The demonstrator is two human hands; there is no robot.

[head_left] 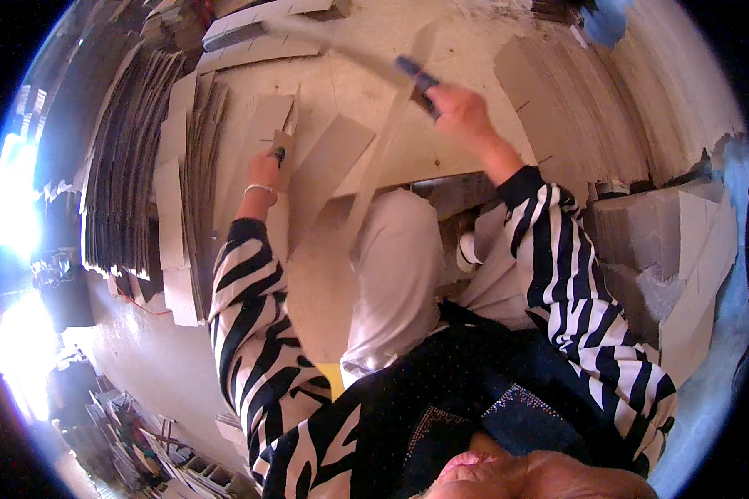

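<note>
My right hand point(462, 112) is closed around the dark handle of a long knife point(416, 75). The knife is raised over the board, and its thin pale blade, smeared by motion, points to the far left. My left hand point(264, 170) grips a narrow cardboard piece point(282, 166), with something small and black at its fingertips. Under and beside that hand lie flat cardboard strips point(266, 121). A wider cardboard piece point(333, 158) rests slanted just to the right of it. One long narrow strip point(383, 158) crosses the board's near edge between my hands.
Upright cardboard stacks point(133, 158) stand at the left, with further bundles point(266, 41) at the far left. More cardboard point(582, 116) leans in rows at the right. The pale wooden board point(466, 50) ends just above my knees. Loose scraps point(141, 441) lie at the lower left.
</note>
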